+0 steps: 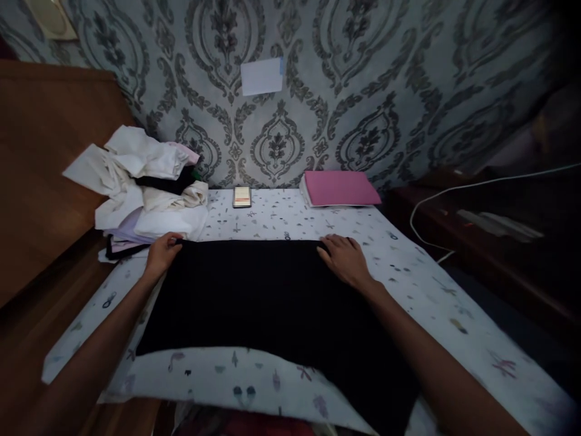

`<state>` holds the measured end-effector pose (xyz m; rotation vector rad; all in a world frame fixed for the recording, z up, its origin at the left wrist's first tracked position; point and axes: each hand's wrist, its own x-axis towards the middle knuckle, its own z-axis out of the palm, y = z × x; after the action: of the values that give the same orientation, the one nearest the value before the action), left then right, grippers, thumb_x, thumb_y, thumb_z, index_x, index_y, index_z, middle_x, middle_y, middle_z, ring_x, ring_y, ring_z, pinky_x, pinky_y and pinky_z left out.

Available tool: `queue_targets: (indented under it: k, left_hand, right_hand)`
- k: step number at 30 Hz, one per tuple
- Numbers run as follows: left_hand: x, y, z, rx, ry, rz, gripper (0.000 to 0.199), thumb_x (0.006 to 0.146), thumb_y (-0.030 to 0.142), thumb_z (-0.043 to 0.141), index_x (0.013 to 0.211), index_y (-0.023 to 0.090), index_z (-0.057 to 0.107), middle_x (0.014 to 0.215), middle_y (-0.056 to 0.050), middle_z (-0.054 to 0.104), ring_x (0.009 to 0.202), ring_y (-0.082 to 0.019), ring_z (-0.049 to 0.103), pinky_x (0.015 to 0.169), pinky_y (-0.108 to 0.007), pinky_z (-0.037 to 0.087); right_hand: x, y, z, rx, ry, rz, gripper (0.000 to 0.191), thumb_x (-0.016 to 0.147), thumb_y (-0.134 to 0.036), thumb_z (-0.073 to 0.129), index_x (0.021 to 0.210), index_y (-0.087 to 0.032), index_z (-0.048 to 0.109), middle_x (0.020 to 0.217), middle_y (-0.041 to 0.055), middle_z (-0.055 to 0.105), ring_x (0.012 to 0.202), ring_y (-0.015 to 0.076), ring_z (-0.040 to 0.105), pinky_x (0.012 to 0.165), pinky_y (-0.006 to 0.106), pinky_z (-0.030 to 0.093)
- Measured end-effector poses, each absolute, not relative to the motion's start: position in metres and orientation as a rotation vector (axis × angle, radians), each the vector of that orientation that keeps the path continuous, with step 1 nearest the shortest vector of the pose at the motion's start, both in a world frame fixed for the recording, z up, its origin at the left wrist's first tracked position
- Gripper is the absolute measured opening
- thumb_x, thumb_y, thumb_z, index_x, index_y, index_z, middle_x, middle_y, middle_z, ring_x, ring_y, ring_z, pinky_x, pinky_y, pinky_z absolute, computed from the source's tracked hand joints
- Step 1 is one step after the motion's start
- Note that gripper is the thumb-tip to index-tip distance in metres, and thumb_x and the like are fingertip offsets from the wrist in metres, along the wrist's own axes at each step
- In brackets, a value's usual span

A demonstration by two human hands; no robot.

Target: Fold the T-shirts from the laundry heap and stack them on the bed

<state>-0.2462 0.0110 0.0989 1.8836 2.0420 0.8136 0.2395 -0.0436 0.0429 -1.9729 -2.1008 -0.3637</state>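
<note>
Fingers of the left hand are closed, as far as I can make out from my remote seat, in a pinch on the far left corner of the black cloth; those of the right hand stretch flat over its far edge, thumb spread a little apart, and I cannot tell whether they nip any fabric. Most of the cloth lies on my side of both sets of fingertips. Behind everything I see the patterned wall, and below it the white printed sheet on which the cloth is spread. Its long axis runs left to right, then bends toward me at the right, so that the narrower end points to the near right, partly beneath the right forearm; the far edge is nearly straight between the hands. A brown wooden board stands at the left, with a heap of clothes beside it. Against the wall lies a pink folder; above hangs a white card. Smallest is a phone-like rectangle.
</note>
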Motion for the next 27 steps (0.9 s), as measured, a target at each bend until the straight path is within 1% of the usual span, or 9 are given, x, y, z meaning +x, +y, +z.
queue_targets:
  k: [4, 7, 8, 10, 13, 17, 19, 22, 27]
  left_hand:
    - [-0.227, -0.01, 0.118, 2.29, 2.25, 0.396, 0.037, 0.088, 0.03, 0.049, 0.121, 0.019, 0.06, 0.107, -0.012, 0.066, 0.096, -0.03, 0.064, 0.076, -0.039, 0.052]
    - [-0.184, -0.025, 0.124, 2.634, 2.142, 0.388, 0.042, 0.096, 0.031, 0.039, 0.13, 0.012, 0.055, 0.124, -0.022, 0.06, 0.115, -0.038, 0.057, 0.088, -0.051, 0.051]
    - [-0.165, -0.027, 0.122, 2.698, 1.992, 0.423, 0.043, 0.097, 0.03, 0.038, 0.132, 0.011, 0.053, 0.129, -0.022, 0.059, 0.121, -0.037, 0.055, 0.095, -0.052, 0.049]
    - [-0.129, -0.027, 0.11, 2.748, 1.617, 0.475, 0.046, 0.098, 0.03, 0.038, 0.139, 0.012, 0.047, 0.143, -0.019, 0.052, 0.134, -0.03, 0.049, 0.11, -0.046, 0.041]
    - [-0.101, -0.017, 0.089, 2.742, 1.278, 0.312, 0.056, 0.101, 0.04, 0.035, 0.15, 0.014, 0.034, 0.16, -0.014, 0.034, 0.148, -0.023, 0.031, 0.121, -0.04, 0.029]
    - [-0.139, 0.0, 0.071, 2.672, 1.519, 0.103, 0.067, 0.1, 0.052, 0.031, 0.15, 0.007, 0.036, 0.16, -0.019, 0.031, 0.151, -0.028, 0.024, 0.123, -0.048, 0.022]
    - [-0.176, 0.006, 0.066, 2.644, 1.685, 0.119, 0.069, 0.099, 0.055, 0.03, 0.148, 0.007, 0.039, 0.158, -0.02, 0.035, 0.15, -0.029, 0.027, 0.121, -0.049, 0.025]
    - [-0.218, 0.011, 0.059, 2.726, 1.68, 0.172, 0.073, 0.098, 0.058, 0.027, 0.148, 0.005, 0.039, 0.156, -0.022, 0.038, 0.148, -0.029, 0.032, 0.12, -0.047, 0.028]
    - [-0.224, 0.008, 0.057, 2.764, 1.628, 0.266, 0.074, 0.097, 0.055, 0.025, 0.145, 0.001, 0.04, 0.154, -0.025, 0.04, 0.146, -0.031, 0.036, 0.118, -0.049, 0.031]
  right_hand:
    - [0.236, -0.048, 0.05, -2.015, -2.099, -0.336, 0.049, 0.101, -0.042, 0.034, 0.133, -0.015, 0.059, 0.14, 0.0152, 0.06, 0.135, 0.0305, 0.048, 0.112, 0.054, 0.032]
    - [0.229, -0.052, 0.056, -1.963, -2.09, -0.404, 0.054, 0.102, -0.044, 0.03, 0.139, -0.012, 0.053, 0.149, 0.0181, 0.05, 0.143, 0.0316, 0.039, 0.115, 0.059, 0.026]
    - [0.227, -0.053, 0.057, -1.916, -2.105, -0.434, 0.056, 0.102, -0.044, 0.029, 0.141, -0.012, 0.051, 0.151, 0.0183, 0.046, 0.145, 0.031, 0.035, 0.117, 0.059, 0.024]
    - [0.224, -0.054, 0.057, -1.815, -2.18, -0.448, 0.057, 0.102, -0.045, 0.026, 0.144, -0.012, 0.048, 0.154, 0.0166, 0.043, 0.147, 0.0286, 0.032, 0.119, 0.056, 0.022]
    - [0.226, -0.055, 0.052, -1.766, -2.315, -0.349, 0.06, 0.103, -0.048, 0.023, 0.145, -0.015, 0.048, 0.151, 0.0134, 0.048, 0.146, 0.0265, 0.035, 0.119, 0.053, 0.025]
    - [0.236, -0.056, 0.046, -1.856, -2.334, -0.271, 0.066, 0.102, -0.054, 0.02, 0.146, -0.014, 0.048, 0.151, 0.0122, 0.048, 0.147, 0.028, 0.033, 0.119, 0.055, 0.024]
    - [0.239, -0.057, 0.046, -1.889, -2.311, -0.254, 0.067, 0.102, -0.055, 0.019, 0.147, -0.014, 0.047, 0.152, 0.0118, 0.047, 0.148, 0.0283, 0.031, 0.119, 0.055, 0.024]
    - [0.237, -0.057, 0.049, -1.909, -2.296, -0.219, 0.066, 0.102, -0.055, 0.019, 0.148, -0.016, 0.046, 0.152, 0.0107, 0.047, 0.148, 0.0282, 0.03, 0.12, 0.055, 0.023]
    - [0.233, -0.064, 0.058, -1.973, -2.258, -0.116, 0.059, 0.102, -0.05, 0.027, 0.149, -0.017, 0.043, 0.156, 0.0112, 0.041, 0.15, 0.0275, 0.026, 0.121, 0.054, 0.02]
